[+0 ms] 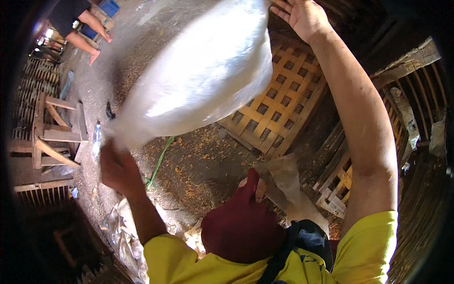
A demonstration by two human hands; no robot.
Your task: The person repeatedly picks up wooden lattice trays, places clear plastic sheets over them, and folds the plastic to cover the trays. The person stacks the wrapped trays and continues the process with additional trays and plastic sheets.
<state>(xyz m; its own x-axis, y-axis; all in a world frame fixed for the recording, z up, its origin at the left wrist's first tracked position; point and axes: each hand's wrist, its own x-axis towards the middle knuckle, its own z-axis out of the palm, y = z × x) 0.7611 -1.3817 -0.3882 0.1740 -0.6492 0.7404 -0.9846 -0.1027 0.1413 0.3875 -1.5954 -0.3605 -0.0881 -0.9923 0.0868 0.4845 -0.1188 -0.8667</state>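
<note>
A large whitish, see-through plastic bag or sheet (203, 71) is puffed out in front of me, blurred in places by motion. My left hand (119, 168) is closed on its gathered lower-left end. Up at the top edge of the view, my right hand (302, 18) has its fingers stretched out at the plastic's upper right side. Part of that hand is cut off, and its thumb is hidden. I cannot tell whether the fingertips touch the plastic.
Behind the plastic lies a woven slatted crate panel (279, 94). Wooden stool-like frames (59, 135) stand left, near a clear bottle (97, 139). Crumpled plastic (125, 236) and a green strip (161, 161) lie on the littered floor. Another person's legs (90, 35) show far left.
</note>
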